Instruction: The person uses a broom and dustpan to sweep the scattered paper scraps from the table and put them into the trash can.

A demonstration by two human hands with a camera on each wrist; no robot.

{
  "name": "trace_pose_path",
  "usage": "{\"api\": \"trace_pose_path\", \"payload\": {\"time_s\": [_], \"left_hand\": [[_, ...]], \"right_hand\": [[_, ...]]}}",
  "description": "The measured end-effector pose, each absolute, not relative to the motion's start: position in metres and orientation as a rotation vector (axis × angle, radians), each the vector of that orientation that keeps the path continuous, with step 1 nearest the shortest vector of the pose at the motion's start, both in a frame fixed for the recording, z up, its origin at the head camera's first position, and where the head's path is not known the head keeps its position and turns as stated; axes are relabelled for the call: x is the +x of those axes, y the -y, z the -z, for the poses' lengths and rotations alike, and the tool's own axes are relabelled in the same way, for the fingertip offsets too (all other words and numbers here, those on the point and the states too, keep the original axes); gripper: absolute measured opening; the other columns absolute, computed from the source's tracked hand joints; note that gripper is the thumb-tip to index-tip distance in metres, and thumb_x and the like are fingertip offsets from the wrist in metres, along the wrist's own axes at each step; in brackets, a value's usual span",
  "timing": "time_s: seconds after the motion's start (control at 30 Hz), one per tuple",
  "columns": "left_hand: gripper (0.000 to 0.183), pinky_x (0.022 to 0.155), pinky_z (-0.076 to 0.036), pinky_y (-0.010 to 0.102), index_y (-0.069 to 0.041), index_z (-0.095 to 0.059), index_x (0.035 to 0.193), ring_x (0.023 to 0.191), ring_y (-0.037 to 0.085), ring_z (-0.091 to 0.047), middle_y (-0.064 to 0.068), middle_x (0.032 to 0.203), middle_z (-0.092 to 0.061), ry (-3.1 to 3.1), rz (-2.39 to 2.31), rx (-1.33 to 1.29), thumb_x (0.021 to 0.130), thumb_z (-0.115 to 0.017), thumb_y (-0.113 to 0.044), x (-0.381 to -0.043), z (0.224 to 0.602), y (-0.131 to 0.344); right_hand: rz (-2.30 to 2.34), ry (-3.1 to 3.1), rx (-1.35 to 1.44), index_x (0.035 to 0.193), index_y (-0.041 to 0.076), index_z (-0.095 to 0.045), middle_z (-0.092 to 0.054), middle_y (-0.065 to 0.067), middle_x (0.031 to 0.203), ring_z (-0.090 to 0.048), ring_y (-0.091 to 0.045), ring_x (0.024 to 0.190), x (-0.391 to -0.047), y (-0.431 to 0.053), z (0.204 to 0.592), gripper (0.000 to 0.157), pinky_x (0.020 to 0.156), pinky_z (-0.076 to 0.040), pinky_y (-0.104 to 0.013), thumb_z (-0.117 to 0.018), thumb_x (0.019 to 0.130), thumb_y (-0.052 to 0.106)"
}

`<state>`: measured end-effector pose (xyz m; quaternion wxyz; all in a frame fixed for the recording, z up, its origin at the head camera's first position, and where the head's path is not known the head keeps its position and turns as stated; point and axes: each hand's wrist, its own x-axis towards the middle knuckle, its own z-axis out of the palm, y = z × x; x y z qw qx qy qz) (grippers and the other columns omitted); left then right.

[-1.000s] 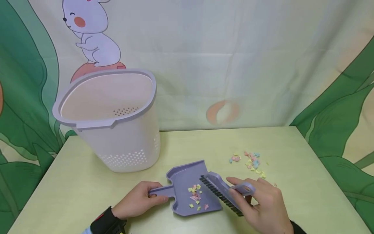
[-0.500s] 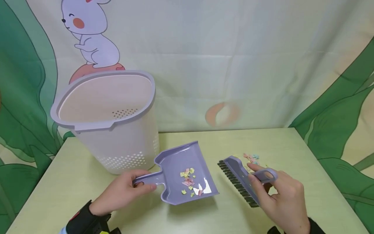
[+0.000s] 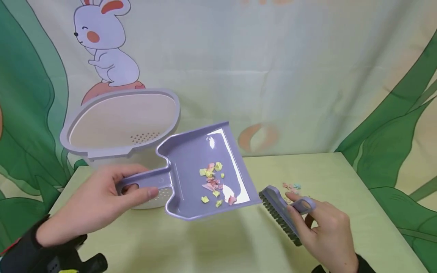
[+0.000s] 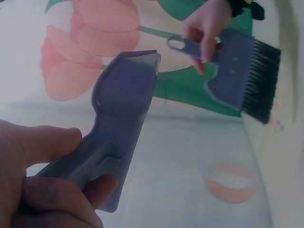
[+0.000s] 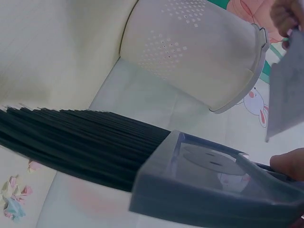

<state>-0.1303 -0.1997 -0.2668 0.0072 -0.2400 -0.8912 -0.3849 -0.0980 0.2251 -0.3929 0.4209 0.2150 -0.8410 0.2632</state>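
My left hand (image 3: 99, 201) grips the handle of a purple dustpan (image 3: 191, 159), lifted above the table in front of the bin. Yellow and pink paper scraps (image 3: 213, 184) lie on its pan. On the right, my right hand (image 3: 324, 227) holds a small purple brush (image 3: 281, 212) by its looped handle, dark bristles facing down and left. In the left wrist view the dustpan (image 4: 126, 90) appears edge-on, with the brush (image 4: 232, 71) beyond it. The right wrist view shows the bristles (image 5: 85, 142) close up and the dustpan (image 5: 287, 90) at the right edge.
A white bin (image 3: 119, 121) with a purple rim and perforated sides stands at the back left, partly hidden by the dustpan and left hand. More coloured paper scraps (image 3: 291, 187) lie on the pale table (image 3: 218, 246) behind the brush. A printed curtain (image 3: 205, 57) hangs behind.
My left hand has raised the dustpan off the table, up and to the left, with the scraps on it. My right hand has drawn the brush away to the right.
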Motion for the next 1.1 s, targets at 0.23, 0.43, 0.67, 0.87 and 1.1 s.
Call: {"api": "trace_pose_path", "payload": {"time_s": [0.23,0.43,0.67,0.87,1.1], "left_hand": [[0.016,0.047,-0.028,0.033,-0.022,-0.073,0.104,0.055,0.019,-0.040,0.000,0.067,-0.049,2.790,0.961,-0.466,0.097,-0.075,-0.036,-0.147,0.228,0.236],[0.042,0.048,-0.028,0.034,-0.007,-0.070,0.120,0.058,0.017,-0.040,0.003,0.068,-0.051,2.703,0.789,-0.208,0.095,-0.075,-0.041,-0.167,0.210,0.267],[0.039,0.046,-0.023,0.035,-0.003,-0.065,0.113,0.051,0.015,-0.035,-0.001,0.062,-0.038,2.598,0.700,-0.116,0.097,-0.073,-0.038,-0.192,0.212,0.299],[0.043,0.046,-0.025,0.033,-0.002,-0.066,0.121,0.052,0.012,-0.036,-0.001,0.065,-0.042,2.571,0.670,-0.134,0.096,-0.075,-0.036,-0.207,0.219,0.314],[0.044,0.049,-0.030,0.021,0.000,-0.068,0.127,0.057,0.008,-0.040,0.018,0.074,-0.060,2.516,0.554,-0.230,0.092,-0.080,-0.023,-0.211,0.226,0.314]], "right_hand": [[-0.657,2.135,0.538,0.113,0.013,-0.079,-0.074,0.006,0.077,-0.048,0.007,0.055,-0.099,-0.221,0.394,0.024,0.054,-0.036,-0.015,-0.078,0.090,0.021],[-0.667,2.107,0.539,0.113,0.015,-0.080,-0.071,0.009,0.073,-0.047,0.008,0.055,-0.102,-0.219,0.395,0.025,0.053,-0.036,-0.015,-0.071,0.098,0.033],[-0.662,2.142,0.545,0.115,0.014,-0.079,-0.069,0.011,0.072,-0.048,0.008,0.055,-0.102,-0.218,0.396,0.025,0.054,-0.038,-0.016,-0.079,0.090,0.021],[-0.677,2.148,0.542,0.115,0.014,-0.079,-0.071,0.009,0.072,-0.049,0.006,0.054,-0.103,-0.217,0.397,0.031,0.055,-0.038,-0.019,-0.067,0.102,0.039],[-0.680,2.148,0.544,0.114,0.013,-0.079,-0.072,0.008,0.073,-0.049,0.005,0.054,-0.103,-0.217,0.397,0.035,0.055,-0.038,-0.019,-0.063,0.103,0.043]]}}
